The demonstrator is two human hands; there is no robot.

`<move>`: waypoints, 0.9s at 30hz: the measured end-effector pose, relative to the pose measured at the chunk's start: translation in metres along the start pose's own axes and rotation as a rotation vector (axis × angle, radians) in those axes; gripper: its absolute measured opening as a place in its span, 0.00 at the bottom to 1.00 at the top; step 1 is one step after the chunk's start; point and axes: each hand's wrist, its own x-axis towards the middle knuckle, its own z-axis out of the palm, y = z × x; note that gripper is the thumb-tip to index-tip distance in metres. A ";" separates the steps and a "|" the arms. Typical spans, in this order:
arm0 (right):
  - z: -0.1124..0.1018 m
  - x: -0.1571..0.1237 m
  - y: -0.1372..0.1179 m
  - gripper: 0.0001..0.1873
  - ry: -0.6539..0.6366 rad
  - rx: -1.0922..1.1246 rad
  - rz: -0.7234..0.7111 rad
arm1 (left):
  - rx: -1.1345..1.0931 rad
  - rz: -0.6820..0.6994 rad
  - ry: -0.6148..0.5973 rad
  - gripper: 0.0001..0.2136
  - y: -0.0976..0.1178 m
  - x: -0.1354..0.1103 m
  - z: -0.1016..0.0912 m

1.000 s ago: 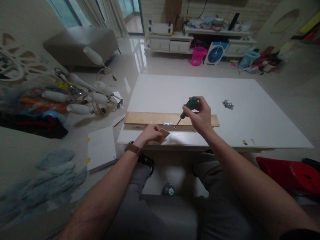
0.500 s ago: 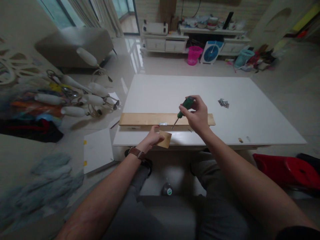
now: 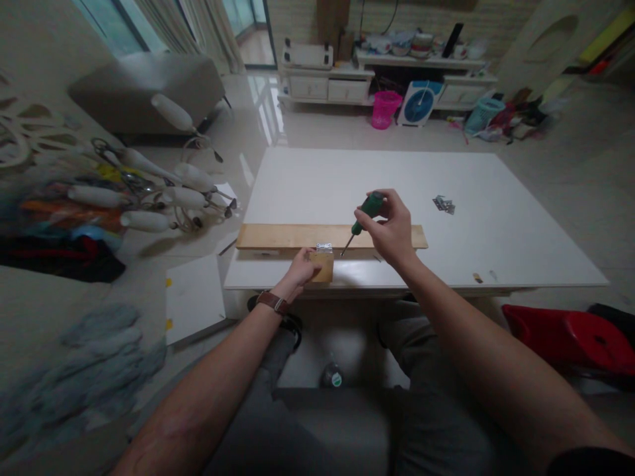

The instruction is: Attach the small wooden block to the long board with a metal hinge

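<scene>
A long wooden board (image 3: 278, 235) lies along the near side of the white table. At its front edge sits a small metal hinge (image 3: 324, 248). My left hand (image 3: 300, 270) is closed on a small square wooden block (image 3: 323, 268), held up against the board's edge just below the hinge. In my right hand (image 3: 393, 223) is a screwdriver (image 3: 366, 212) with a green handle, gripped in the fingers. Its shaft slants down and left, and the tip is in the air right of the wooden block, apart from the hinge.
Several metal hinges (image 3: 443, 204) lie in a pile on the white table (image 3: 506, 231). Small bits (image 3: 477, 277) rest near its front right edge. A red stool (image 3: 570, 337) stands at the right, a lamp with white shades (image 3: 149, 221) at the left.
My left hand has turned the wooden block square and raised it against the board under the hinge. The right hand with the screwdriver has barely moved.
</scene>
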 end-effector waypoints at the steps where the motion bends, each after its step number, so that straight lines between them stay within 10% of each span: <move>1: 0.000 0.000 0.000 0.19 0.002 0.002 -0.002 | -0.020 -0.012 -0.003 0.22 -0.001 0.001 0.001; 27: 0.003 0.000 0.002 0.19 0.036 -0.023 -0.022 | -0.121 -0.084 0.026 0.26 -0.002 -0.001 0.007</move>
